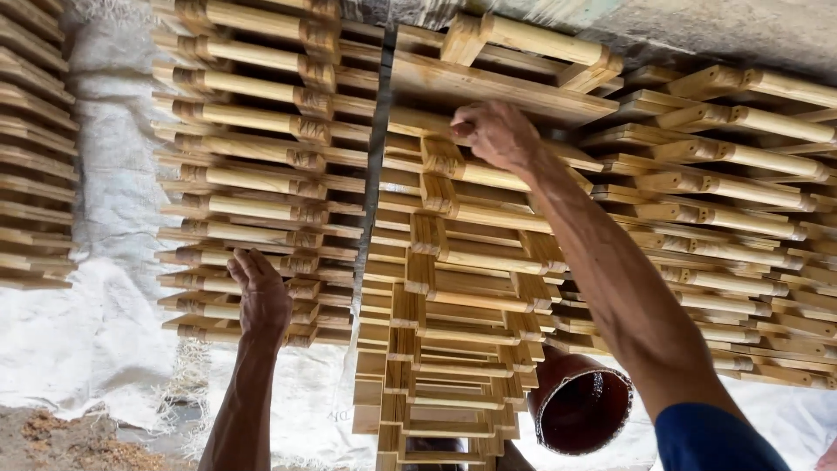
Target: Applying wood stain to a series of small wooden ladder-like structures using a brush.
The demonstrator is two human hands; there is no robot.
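steady the middle stack (pixel 453 288) of wooden frames with the right hand (pixel 497 135), fingers curled onto the top frame (pixel 497 87), while bracing the left stack (pixel 261 166) with the left hand (pixel 261 296), fingers flat and holding nothing, keeping edges flush.

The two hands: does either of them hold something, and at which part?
The right hand grips a wooden frame at its upper edge, on the middle stack. The left hand lies flat against the left stack, fingers open, holding nothing.

Tall centre stack of pale wooden frames (pixel 453 262), top frame (pixel 506 83) lying askew
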